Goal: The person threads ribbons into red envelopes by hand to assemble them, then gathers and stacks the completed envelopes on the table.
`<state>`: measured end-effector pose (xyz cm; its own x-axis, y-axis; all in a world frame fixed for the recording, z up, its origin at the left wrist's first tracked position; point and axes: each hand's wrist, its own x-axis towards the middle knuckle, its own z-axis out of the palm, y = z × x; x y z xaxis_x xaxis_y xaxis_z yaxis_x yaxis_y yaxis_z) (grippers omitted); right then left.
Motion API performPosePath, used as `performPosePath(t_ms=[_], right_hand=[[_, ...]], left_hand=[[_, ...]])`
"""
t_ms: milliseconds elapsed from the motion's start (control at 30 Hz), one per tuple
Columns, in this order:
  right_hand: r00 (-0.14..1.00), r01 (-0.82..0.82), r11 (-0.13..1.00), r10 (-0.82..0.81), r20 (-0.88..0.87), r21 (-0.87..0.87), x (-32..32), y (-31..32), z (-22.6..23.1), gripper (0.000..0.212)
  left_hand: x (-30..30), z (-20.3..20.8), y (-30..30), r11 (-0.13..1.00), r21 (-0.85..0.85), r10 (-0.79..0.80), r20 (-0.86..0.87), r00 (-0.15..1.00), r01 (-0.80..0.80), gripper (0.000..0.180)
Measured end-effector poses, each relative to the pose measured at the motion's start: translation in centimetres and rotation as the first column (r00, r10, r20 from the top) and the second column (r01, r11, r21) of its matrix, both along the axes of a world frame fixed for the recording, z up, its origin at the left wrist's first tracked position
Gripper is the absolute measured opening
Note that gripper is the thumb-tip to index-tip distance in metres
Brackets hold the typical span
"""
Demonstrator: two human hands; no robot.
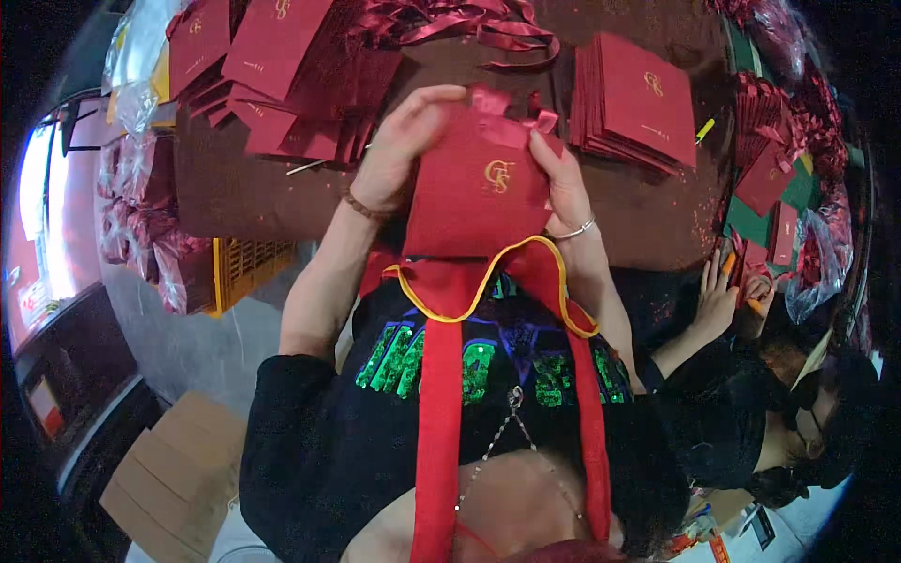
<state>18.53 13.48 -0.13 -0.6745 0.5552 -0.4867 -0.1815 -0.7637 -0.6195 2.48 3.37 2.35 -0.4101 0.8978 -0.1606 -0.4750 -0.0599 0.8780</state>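
A dark red paper gift bag (469,197) with a gold emblem is held upright in front of my chest. Pink-red satin ribbon (502,105) is looped at its top edge. My right hand (566,188) grips the bag's right side, thumb on the front face and the other fingers mostly hidden behind. At the upper left edge my left hand (399,145) is closed around the bag's side, its fingers curved toward the ribbon and slightly blurred by motion.
Flat red bags lie in a loose pile (282,70) at the far left and a neat stack (633,103) at the far right of the brown-covered table (648,211). Loose ribbons (469,28) lie between them. At right, a co-worker's hands (718,291) handle red items. A yellow crate (253,267) stands left.
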Motion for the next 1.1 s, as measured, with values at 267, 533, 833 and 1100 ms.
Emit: performPosePath(t_ms=[267, 533, 833, 1100], right_hand=[[0.992, 0.089, 0.972, -0.105, 0.065, 0.218, -3.7, -1.9, -1.1, 0.043], [0.988, -0.132, 0.837, 0.066, 0.14, 0.532, -3.4, -1.1, 0.0, 0.03], [0.941, -0.291, 0.634, 0.056, 0.333, 0.717, -2.6, -0.2, -1.2, 0.048], [0.95, 0.109, 0.843, -0.245, 0.194, 0.527, 3.0, -0.7, -1.0, 0.03]], left_hand=[[3.8, -6.2, -5.4, 0.978, 0.193, -0.157, 0.431, 0.889, 0.079, 0.045], [3.2, -4.0, -3.6, 0.927, 0.341, -0.347, 0.631, 0.694, 0.154, 0.047], [1.9, -5.1, -1.6, 0.853, 0.503, -0.502, 0.715, 0.486, 0.141, 0.043], [-0.4, -5.1, 0.0, 0.962, -0.091, 0.028, -0.906, 0.423, -0.259, 0.061]])
